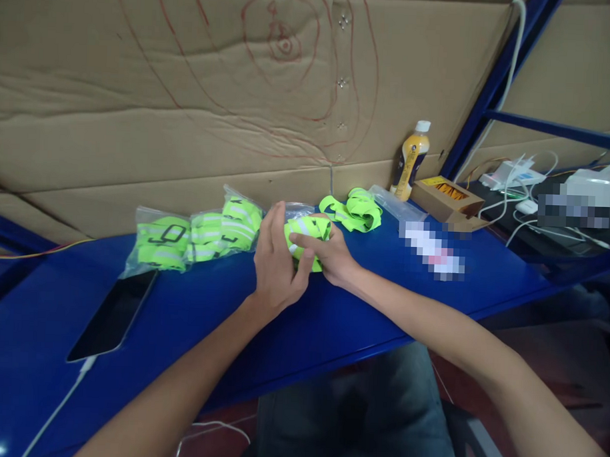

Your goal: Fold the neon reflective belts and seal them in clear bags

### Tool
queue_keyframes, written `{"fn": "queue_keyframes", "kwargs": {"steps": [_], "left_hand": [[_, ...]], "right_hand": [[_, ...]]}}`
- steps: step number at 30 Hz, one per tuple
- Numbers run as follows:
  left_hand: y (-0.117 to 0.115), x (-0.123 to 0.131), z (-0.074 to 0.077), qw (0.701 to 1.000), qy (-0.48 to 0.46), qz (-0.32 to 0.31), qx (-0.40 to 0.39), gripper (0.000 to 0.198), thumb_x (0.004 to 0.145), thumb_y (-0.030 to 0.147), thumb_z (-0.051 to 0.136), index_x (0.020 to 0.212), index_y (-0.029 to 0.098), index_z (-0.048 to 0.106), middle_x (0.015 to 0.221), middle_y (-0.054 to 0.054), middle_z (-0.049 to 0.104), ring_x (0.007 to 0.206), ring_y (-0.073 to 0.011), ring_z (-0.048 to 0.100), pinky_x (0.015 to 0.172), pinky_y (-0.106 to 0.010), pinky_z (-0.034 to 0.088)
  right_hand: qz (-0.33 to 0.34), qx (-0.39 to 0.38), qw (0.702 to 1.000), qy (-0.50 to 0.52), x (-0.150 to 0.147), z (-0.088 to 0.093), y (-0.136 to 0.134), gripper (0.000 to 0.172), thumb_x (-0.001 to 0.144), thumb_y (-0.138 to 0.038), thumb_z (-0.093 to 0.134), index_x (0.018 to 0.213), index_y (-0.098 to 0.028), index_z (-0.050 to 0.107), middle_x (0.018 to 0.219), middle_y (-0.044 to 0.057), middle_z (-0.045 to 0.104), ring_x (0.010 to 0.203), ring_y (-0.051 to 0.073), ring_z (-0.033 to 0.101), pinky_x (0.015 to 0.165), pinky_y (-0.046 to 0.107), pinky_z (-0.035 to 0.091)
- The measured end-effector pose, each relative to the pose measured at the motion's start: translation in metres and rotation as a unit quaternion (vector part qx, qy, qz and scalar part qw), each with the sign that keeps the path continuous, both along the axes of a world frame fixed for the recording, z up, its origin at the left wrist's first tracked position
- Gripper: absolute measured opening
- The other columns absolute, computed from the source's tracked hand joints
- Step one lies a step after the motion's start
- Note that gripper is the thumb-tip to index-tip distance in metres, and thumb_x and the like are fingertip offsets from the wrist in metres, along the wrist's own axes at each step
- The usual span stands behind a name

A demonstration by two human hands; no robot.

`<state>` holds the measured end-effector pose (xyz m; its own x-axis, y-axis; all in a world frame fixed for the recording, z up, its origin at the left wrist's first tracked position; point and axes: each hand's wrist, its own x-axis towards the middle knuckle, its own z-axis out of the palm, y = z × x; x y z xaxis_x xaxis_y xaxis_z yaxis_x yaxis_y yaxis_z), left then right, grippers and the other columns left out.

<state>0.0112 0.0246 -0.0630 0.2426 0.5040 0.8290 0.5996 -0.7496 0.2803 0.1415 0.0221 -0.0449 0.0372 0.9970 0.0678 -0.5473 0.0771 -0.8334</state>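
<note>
A neon yellow-green reflective strap (pixel 305 226), folded into a bundle with a silvery stripe, sits between my two hands just above the blue table. My left hand (pixel 276 271) cups its left side, fingers pointing up and thumb across the front. My right hand (pixel 340 258) grips the other side, its thumb pressed over the front face; its other fingers are mostly hidden behind the bundle. Left of my hands, clear plastic bags (pixel 164 242) hold more such straps with black markings. Beyond my right hand a loose, loosely coiled strap (pixel 358 210) lies on the table.
A black phone (pixel 112 317) with a white cable lies at the left of the blue table (pixel 196 331). On the right are a clear plastic bag (pixel 398 204), a bottle (pixel 411 162), an open cardboard box (pixel 451 199) and white cables. A cardboard wall (pixel 198 145) stands behind.
</note>
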Motion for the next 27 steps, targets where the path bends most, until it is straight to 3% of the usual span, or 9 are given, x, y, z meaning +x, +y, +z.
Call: {"fn": "queue_keyframes", "kwargs": {"steps": [5, 8, 10, 12, 16, 19, 22, 24, 27], "left_hand": [[0.009, -0.005, 0.001, 0.993, -0.046, -0.095, -0.053, 0.073, 0.114, 0.063, 0.034, 0.174, 0.022, 0.022, 0.175, -0.024, 0.034, 0.160, -0.0367, 0.043, 0.128, -0.056, 0.039], [0.022, -0.016, 0.003, 0.992, -0.036, -0.102, -0.067, 0.065, 0.116, 0.057, 0.030, 0.171, 0.022, 0.029, 0.174, -0.022, 0.037, 0.161, -0.0332, 0.042, 0.130, -0.053, 0.038], [0.034, -0.020, 0.005, 0.996, 0.023, -0.054, -0.070, 0.066, 0.115, 0.056, 0.034, 0.165, 0.015, 0.040, 0.167, -0.025, 0.047, 0.158, -0.0364, 0.044, 0.130, -0.057, 0.037], [0.046, -0.016, 0.007, 0.989, 0.099, 0.043, -0.101, 0.073, 0.110, 0.060, 0.042, 0.157, 0.005, 0.051, 0.153, -0.032, 0.058, 0.147, -0.0458, 0.053, 0.123, -0.065, 0.041], [0.072, 0.013, 0.015, 0.918, 0.222, 0.243, -0.220, 0.105, 0.094, 0.073, 0.061, 0.158, -0.009, 0.046, 0.132, -0.045, 0.063, 0.129, -0.0623, 0.057, 0.102, -0.074, 0.047], [0.090, 0.039, 0.022, 0.870, 0.248, 0.290, -0.312, 0.123, 0.087, 0.083, 0.064, 0.165, -0.008, 0.035, 0.130, -0.043, 0.066, 0.130, -0.0633, 0.056, 0.101, -0.072, 0.045], [0.104, 0.054, 0.025, 0.845, 0.247, 0.296, -0.371, 0.129, 0.079, 0.075, 0.078, 0.168, -0.005, 0.030, 0.138, -0.044, 0.062, 0.132, -0.0640, 0.056, 0.099, -0.070, 0.046], [0.108, 0.055, 0.024, 0.856, 0.227, 0.284, -0.368, 0.130, 0.074, 0.062, 0.087, 0.169, -0.003, 0.029, 0.146, -0.045, 0.055, 0.132, -0.0647, 0.056, 0.100, -0.071, 0.047], [0.104, 0.041, 0.026, 0.910, 0.204, 0.208, -0.296, 0.123, 0.072, 0.039, 0.089, 0.171, 0.003, 0.027, 0.150, -0.040, 0.051, 0.131, -0.0615, 0.058, 0.105, -0.071, 0.049]], "right_hand": [[-0.006, 0.015, 1.000, -0.012, 0.023, 0.008, 0.015, 0.067, 0.052, -0.040, 0.104, 0.101, -0.027, 0.060, 0.083, -0.006, 0.072, 0.067, 0.017, 0.068, 0.055, 0.033, 0.059], [-0.053, 0.034, 0.998, 0.008, 0.040, 0.015, 0.027, 0.068, 0.052, -0.044, 0.104, 0.101, -0.027, 0.060, 0.085, -0.005, 0.074, 0.069, 0.020, 0.072, 0.052, 0.035, 0.062], [-0.080, 0.038, 0.996, 0.018, 0.052, 0.016, 0.035, 0.069, 0.052, -0.044, 0.105, 0.101, -0.027, 0.059, 0.084, -0.004, 0.074, 0.069, 0.021, 0.073, 0.052, 0.038, 0.064], [-0.107, 0.036, 0.993, 0.021, 0.062, 0.016, 0.043, 0.070, 0.051, -0.044, 0.105, 0.100, -0.026, 0.059, 0.083, -0.003, 0.075, 0.068, 0.021, 0.072, 0.054, 0.040, 0.066], [-0.135, 0.038, 0.990, 0.019, 0.077, 0.012, 0.054, 0.065, 0.055, -0.044, 0.103, 0.101, -0.026, 0.061, 0.086, -0.001, 0.077, 0.069, 0.022, 0.073, 0.054, 0.042, 0.067], [-0.143, 0.050, 0.988, 0.023, 0.083, 0.011, 0.057, 0.061, 0.059, -0.044, 0.101, 0.102, -0.026, 0.061, 0.088, 0.000, 0.077, 0.069, 0.023, 0.075, 0.054, 0.043, 0.067], [-0.148, 0.050, 0.987, 0.028, 0.085, 0.011, 0.058, 0.062, 0.059, -0.043, 0.101, 0.101, -0.026, 0.060, 0.087, -0.001, 0.077, 0.067, 0.022, 0.075, 0.053, 0.042, 0.067], [-0.149, 0.049, 0.987, 0.033, 0.087, 0.012, 0.058, 0.063, 0.059, -0.043, 0.101, 0.101, -0.026, 0.059, 0.087, -0.002, 0.077, 0.066, 0.022, 0.075, 0.052, 0.040, 0.067], [-0.153, 0.051, 0.986, 0.038, 0.090, 0.015, 0.059, 0.063, 0.058, -0.042, 0.101, 0.101, -0.025, 0.059, 0.084, -0.002, 0.077, 0.065, 0.020, 0.074, 0.050, 0.036, 0.064]]}}
